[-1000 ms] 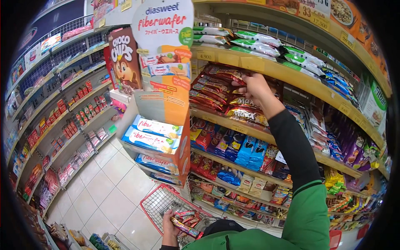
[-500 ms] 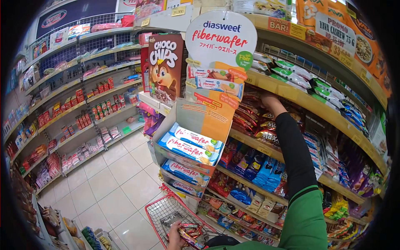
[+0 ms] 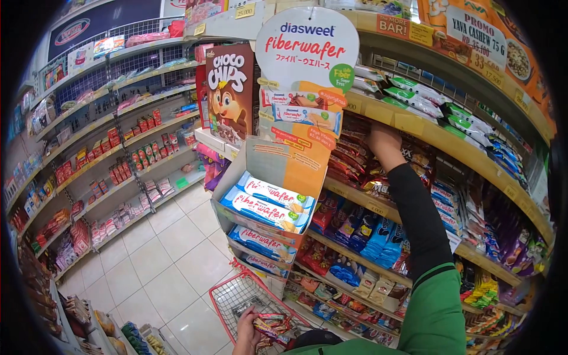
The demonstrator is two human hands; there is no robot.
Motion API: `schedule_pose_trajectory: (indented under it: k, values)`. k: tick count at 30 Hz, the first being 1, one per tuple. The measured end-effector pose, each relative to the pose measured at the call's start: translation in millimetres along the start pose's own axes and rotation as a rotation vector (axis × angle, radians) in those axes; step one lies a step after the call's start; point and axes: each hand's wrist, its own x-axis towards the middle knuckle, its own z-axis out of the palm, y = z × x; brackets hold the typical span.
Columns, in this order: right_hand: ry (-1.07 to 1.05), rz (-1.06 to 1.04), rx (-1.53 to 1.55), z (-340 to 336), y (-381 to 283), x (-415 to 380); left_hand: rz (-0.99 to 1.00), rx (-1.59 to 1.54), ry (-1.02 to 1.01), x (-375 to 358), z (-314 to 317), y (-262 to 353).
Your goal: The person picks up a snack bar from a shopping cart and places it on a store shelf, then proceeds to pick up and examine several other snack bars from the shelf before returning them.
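My right hand [image 3: 384, 141] reaches in beneath an upper shelf, among brown and red wrapped chocolate bars [image 3: 349, 163]. Its fingers are hidden at the back, so I cannot see whether they grip anything. Low in the view, my left hand [image 3: 247, 326] is closed around several wrapped snack bars [image 3: 273, 327] in red and purple wrappers. It is over a red-rimmed wire shopping basket [image 3: 222, 291], near a dark packet lying inside.
A cardboard display of fiberwafer packs [image 3: 266, 204] stands left of my right arm. Beside it is a Choco Chips box [image 3: 229, 94]. White and green packets [image 3: 414, 94] lie on the shelf above my right hand. Stocked shelves [image 3: 97, 151] curve along the left, over tiled floor [image 3: 154, 260].
My right hand remains under the upper shelf, with more of its back showing. My left hand and its bars have lifted and turned slightly. The view has shifted a little.
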Motion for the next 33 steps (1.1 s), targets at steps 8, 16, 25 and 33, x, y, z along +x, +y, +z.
schedule_pose_trajectory:
  k: [8,16,25,33]
  values:
    - [-0.35,-0.249,0.53,-106,-10,-133,0.291,0.038,-0.158,-34,59,67]
    - [-1.128,-0.427,1.096,-35,-20,-279,0.532,-0.027,-0.211,-73,118,86]
    - [-1.169,0.063,1.764,-9,-26,-339,0.586,0.044,-0.352,-99,155,70]
    - [-0.99,0.321,1.743,-11,16,-335,0.262,0.395,-0.363,-107,157,43]
